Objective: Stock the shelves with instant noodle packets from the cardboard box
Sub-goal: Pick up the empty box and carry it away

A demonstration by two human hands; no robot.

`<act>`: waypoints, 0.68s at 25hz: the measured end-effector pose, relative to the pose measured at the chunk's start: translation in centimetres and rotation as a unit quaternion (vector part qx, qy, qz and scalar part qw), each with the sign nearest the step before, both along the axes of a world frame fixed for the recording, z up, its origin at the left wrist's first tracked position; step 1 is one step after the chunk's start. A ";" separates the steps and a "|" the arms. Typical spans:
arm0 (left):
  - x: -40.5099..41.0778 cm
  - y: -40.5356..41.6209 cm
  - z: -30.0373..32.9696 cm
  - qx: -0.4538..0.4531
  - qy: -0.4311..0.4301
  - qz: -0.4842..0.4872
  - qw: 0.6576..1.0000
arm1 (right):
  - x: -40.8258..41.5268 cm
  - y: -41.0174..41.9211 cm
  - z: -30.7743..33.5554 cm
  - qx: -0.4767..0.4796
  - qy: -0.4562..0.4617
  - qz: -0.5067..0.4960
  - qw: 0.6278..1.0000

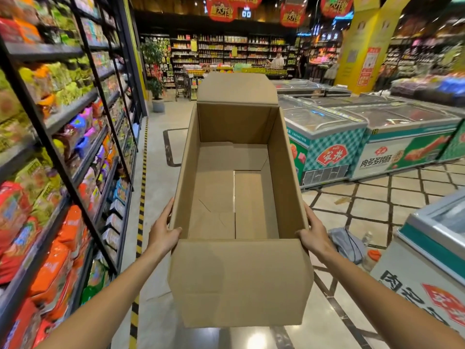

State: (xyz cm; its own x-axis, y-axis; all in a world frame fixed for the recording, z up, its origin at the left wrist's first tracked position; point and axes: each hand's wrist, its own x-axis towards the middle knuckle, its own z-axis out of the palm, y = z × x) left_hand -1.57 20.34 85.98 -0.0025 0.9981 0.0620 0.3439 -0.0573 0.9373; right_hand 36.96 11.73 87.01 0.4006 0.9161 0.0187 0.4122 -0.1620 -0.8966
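cardboard box [234, 187] held between hands | left hand [163, 234] and right hand [315, 235] clamped on its side walls | shelves [65, 114] left of box, packets blurred

The tall black metal shelves [75, 117] of bright noodle packets [54, 270] are motion-blurred — labels unreadable, left side cut off. Both forearms leave the bottom edge — the white chest freezer [427, 260] runs off right.

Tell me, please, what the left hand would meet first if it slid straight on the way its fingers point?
The left hand lies flat on the box wall, fingers pointing up the aisle. Sliding on, it would likely just follow that wall; past the box the way looks free, though depth is unclear.
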 end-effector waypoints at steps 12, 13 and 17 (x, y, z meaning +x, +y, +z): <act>13.8 20.4 2.7 0.010 0.008 0.002 1.000 | 14.0 20.4 1.6 0.011 0.040 -0.002 0.999; 14.8 22.4 2.8 0.014 0.007 -0.001 1.000 | 14.9 22.5 1.5 0.009 0.037 0.001 0.999; 17.9 31.7 2.3 0.008 0.002 -0.009 1.000 | 17.5 31.1 1.2 0.004 0.017 -0.011 1.000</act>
